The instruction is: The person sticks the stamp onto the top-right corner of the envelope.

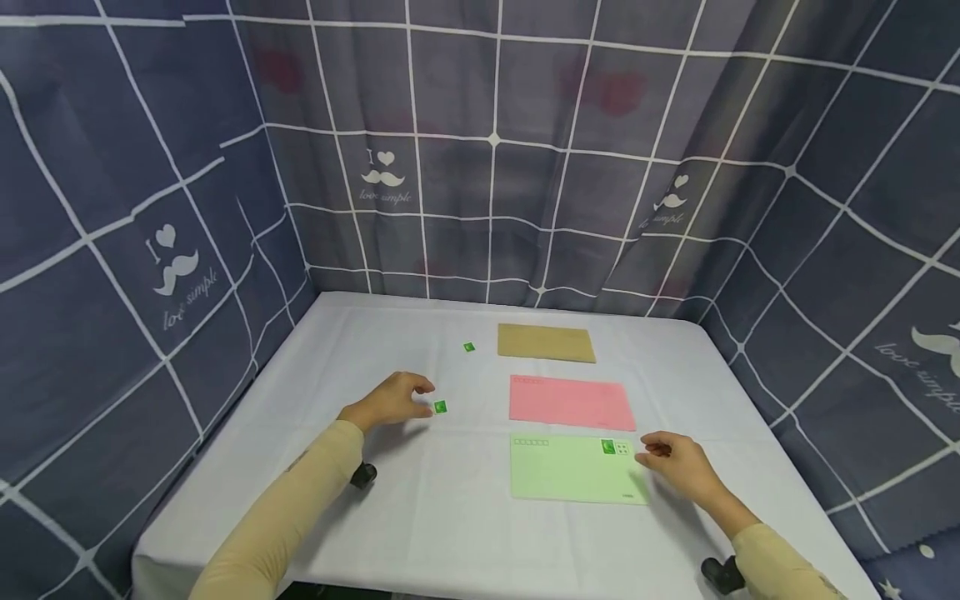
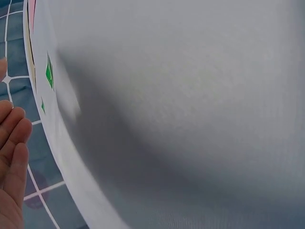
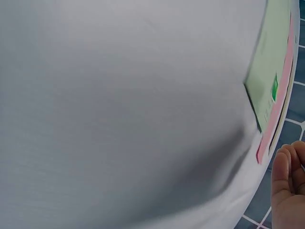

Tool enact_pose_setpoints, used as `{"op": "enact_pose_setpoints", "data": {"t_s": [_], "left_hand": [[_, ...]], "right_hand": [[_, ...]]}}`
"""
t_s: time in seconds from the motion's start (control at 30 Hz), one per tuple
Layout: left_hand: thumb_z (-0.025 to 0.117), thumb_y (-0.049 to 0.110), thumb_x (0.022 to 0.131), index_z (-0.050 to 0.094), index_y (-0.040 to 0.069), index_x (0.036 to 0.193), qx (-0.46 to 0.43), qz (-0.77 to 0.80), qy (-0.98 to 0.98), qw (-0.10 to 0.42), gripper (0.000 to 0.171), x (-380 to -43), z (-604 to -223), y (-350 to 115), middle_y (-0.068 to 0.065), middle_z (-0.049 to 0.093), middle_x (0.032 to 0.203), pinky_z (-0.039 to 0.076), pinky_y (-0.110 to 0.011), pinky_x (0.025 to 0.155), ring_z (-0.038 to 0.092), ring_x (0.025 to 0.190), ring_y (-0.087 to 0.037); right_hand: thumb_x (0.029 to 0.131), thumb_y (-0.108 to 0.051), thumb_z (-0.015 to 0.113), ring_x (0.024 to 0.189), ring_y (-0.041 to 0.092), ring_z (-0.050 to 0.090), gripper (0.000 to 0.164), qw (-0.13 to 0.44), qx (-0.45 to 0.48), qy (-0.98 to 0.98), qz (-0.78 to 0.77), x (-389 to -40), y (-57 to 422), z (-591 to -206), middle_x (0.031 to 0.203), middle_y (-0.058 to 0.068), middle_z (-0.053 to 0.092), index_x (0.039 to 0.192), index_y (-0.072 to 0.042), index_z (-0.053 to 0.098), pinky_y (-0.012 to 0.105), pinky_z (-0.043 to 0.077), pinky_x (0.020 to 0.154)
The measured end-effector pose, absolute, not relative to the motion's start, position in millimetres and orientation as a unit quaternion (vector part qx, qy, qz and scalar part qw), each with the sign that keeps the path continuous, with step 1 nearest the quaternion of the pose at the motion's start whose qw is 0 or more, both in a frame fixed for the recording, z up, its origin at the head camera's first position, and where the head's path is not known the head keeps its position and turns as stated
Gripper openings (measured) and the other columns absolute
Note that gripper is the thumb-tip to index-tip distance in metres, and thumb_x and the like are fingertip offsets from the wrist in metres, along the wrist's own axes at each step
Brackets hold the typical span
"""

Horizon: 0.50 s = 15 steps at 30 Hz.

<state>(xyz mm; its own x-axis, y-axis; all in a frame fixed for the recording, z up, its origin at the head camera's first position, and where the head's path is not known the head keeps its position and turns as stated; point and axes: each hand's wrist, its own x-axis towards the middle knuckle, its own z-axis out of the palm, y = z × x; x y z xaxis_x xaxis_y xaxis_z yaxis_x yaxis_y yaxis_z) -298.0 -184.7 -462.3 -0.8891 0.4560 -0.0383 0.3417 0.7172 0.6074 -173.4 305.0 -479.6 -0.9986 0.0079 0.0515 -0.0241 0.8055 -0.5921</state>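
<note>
My left hand [image 1: 392, 400] hovers above the white tabletop with fingers and thumb apart and nothing between them. Just right of its fingertips lies a small green stamp [image 1: 440, 407]; in the left wrist view this stamp [image 2: 49, 71] is flat on the cloth. A second green stamp [image 1: 469, 347] lies farther back. My right hand [image 1: 681, 468], its fingers loosely bent and holding nothing, is beside the right edge of a light green envelope [image 1: 570, 475]. At that envelope's upper right is a green stamp [image 1: 608, 447], left of a printed box.
Behind the green envelope lies a pink envelope [image 1: 572, 402], and behind that a brown envelope [image 1: 546, 342]. All sit on a white-covered table [image 1: 420, 517]. Dark checked curtains [image 1: 450, 175] enclose its back and sides.
</note>
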Motion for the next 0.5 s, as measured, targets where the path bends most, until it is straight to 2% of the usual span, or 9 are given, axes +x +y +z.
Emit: {"op": "enact_pose_setpoints", "data": {"t_s": [0.17, 0.5], "left_hand": [[0.080, 0.019, 0.084, 0.067, 0.000, 0.124, 0.216, 0.303, 0.924, 0.086, 0.046, -295, -459, -185, -0.013, 0.069, 0.123, 0.048, -0.047, 0.104, 0.061, 0.118, -0.028], [0.080, 0.019, 0.084, 0.068, 0.001, 0.123, 0.209, 0.297, 0.928, 0.083, 0.045, -296, -460, -184, -0.013, 0.069, 0.123, 0.049, -0.046, 0.103, 0.062, 0.117, -0.028]], "right_hand": [[0.087, -0.017, 0.076, 0.094, 0.028, 0.066, 0.041, 0.026, 0.015, -0.950, 0.310, -189, 306, -473, 0.104, 0.021, 0.071, 0.117, 0.010, 0.067, 0.038, 0.054, 0.077], [0.089, -0.016, 0.075, 0.099, 0.035, 0.067, 0.041, 0.030, 0.041, -0.952, 0.301, -219, 313, -469, 0.109, 0.026, 0.070, 0.118, 0.012, 0.066, 0.046, 0.056, 0.082]]}}
